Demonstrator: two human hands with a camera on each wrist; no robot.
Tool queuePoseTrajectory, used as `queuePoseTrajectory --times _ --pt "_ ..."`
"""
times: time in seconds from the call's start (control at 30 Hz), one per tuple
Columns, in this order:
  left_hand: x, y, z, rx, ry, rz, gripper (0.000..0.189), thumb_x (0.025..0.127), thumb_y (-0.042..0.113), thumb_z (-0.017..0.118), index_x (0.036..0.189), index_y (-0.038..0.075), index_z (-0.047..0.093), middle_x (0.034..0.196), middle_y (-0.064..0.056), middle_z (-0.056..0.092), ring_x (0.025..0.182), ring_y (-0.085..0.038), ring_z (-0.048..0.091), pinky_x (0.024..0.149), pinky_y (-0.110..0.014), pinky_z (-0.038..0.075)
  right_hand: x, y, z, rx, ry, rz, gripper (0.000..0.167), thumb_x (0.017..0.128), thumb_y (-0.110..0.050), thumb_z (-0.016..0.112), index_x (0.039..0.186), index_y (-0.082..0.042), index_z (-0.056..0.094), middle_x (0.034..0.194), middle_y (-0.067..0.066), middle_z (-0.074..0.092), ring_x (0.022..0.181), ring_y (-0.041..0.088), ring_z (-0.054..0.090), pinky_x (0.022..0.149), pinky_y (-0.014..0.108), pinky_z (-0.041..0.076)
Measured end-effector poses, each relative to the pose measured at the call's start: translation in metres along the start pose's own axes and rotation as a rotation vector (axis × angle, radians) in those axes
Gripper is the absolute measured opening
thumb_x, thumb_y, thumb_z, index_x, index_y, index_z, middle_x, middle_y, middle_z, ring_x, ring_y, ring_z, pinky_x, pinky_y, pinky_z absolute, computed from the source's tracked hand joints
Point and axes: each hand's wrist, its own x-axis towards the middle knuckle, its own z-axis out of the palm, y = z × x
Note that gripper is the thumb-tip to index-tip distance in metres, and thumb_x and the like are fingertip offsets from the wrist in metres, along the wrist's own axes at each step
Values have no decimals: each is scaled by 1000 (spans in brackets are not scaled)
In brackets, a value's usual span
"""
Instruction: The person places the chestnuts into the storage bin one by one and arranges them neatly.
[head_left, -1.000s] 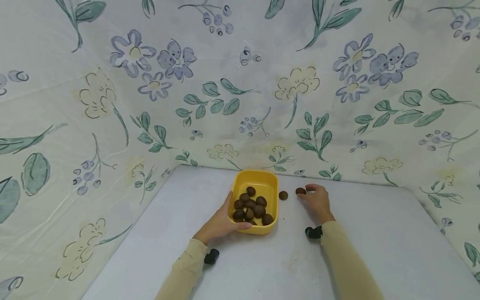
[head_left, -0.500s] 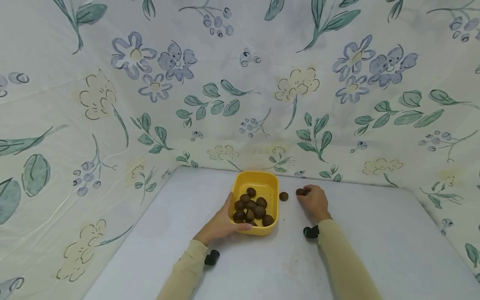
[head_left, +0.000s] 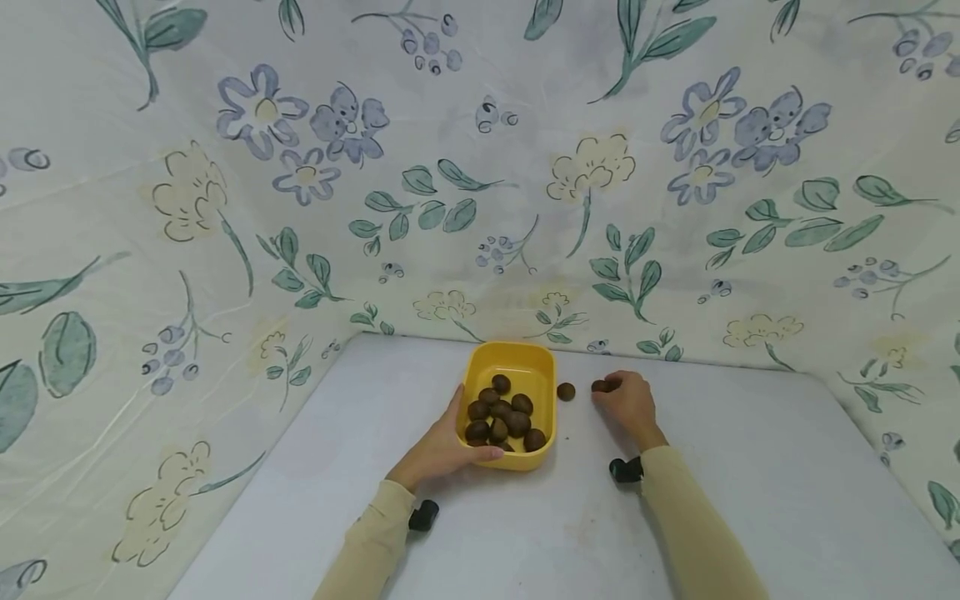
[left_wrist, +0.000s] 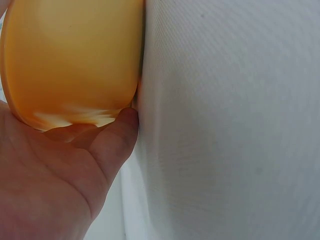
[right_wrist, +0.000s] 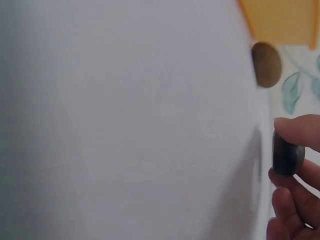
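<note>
A yellow plastic tub [head_left: 536,383] stands on the white table with several brown chestnuts [head_left: 501,409] in it, mostly toward its near left part. My left hand [head_left: 442,446] grips the tub's near left corner, the thumb along the near rim. In the left wrist view the fingers [left_wrist: 117,137] curl against the tub's wall [left_wrist: 75,60]. To the right of the tub, my right hand [head_left: 628,407] pinches a chestnut [right_wrist: 287,155] between thumb and fingertips, close over the table. Another chestnut [head_left: 566,391] lies between the tub and that hand.
The white tabletop [head_left: 525,533] ends at a floral-patterned sheet [head_left: 480,208] behind and at both sides. A black wrist camera [head_left: 423,516] sits by the left sleeve, and a second black camera [head_left: 626,470] by the right one.
The right hand's fingers have closed in around the chestnut, which has barely shifted. The left hand and the tub stay in place.
</note>
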Motion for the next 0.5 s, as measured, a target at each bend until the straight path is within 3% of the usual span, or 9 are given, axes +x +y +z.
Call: queuePoseTrajectory --times 0.23,0.5 --pt "0 2 0 -6 -5 5 137 73 56 89 168 26 -5 176 -10 14 160 -37 23 127 -65 24 -18 -4 -9 99 20 -40 44 91 -24 77 125 3 68 120 21 70 103 31 62 82 35 58" --pt "-1 3 -1 6 -6 -19 137 73 57 89 168 24 -5 176 -11 13 161 -39 21 127 -65 22 -41 -17 -23 176 8 -123 46 92 -28 77 130 -4 69 124 16 72 111 30 63 89 35 59"
